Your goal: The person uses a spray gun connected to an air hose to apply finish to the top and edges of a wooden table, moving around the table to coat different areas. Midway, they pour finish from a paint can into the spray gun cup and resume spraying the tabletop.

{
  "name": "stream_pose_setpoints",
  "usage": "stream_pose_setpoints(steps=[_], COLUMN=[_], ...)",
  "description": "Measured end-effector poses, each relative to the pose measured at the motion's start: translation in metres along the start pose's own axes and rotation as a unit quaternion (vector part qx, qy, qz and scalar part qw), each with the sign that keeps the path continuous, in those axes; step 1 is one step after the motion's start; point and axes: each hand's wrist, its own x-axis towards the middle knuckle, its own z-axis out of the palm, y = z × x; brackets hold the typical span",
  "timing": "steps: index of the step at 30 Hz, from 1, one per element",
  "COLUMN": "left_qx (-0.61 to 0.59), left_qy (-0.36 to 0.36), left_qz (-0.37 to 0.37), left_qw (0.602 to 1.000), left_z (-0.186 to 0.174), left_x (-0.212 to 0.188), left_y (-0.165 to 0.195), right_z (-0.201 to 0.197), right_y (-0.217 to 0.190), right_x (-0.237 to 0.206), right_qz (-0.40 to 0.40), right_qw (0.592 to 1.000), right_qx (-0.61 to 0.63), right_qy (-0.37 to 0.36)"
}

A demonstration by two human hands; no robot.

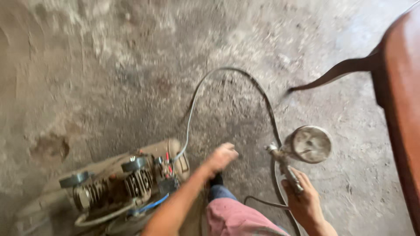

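My right hand (304, 201) grips the handle of a spray gun (288, 168) with a round metal cup (309, 143) on top. A dark hose (267, 111) loops from the gun across the floor. My left hand (222, 156) hangs in the air with its fingers curled, holding nothing, just right of a dusty air compressor (127, 185). The compressor sits at the lower left with finned cylinders and a tan tank. A thin grey tube (189, 120) rises from it. My leg in pink shorts (236, 218) is below the hands.
A reddish-brown wooden table (400, 100) with a curved dark leg (332, 74) stands at the right edge. The ground is rough, dusty concrete (109, 65).
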Motion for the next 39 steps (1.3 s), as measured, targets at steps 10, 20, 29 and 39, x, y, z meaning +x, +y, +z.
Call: stream_pose_setpoints(steps=[10,20,29,39], left_qx=[-0.407,-0.349,-0.366,-0.385], left_qy=[0.034,0.128,0.113,0.116], left_qz=[-0.169,-0.155,-0.172,-0.215], left_qw=[0.897,0.915,0.908,0.890], left_z=[0.133,0.196,0.243,0.272], left_x=[-0.001,0.010,-0.005,-0.002], left_y=[0.258,0.336,0.399,0.363], right_z=[-0.055,-0.148,-0.182,-0.203], right_y=[-0.016,0.030,0.081,0.078], right_x=[0.009,-0.044,-0.108,-0.141], right_qz=[-0.207,-0.237,-0.259,-0.240], right_qw=[0.974,0.964,0.923,0.922], right_qx=[-0.031,0.079,0.124,0.013], right_qy=[0.086,0.092,0.256,0.302])
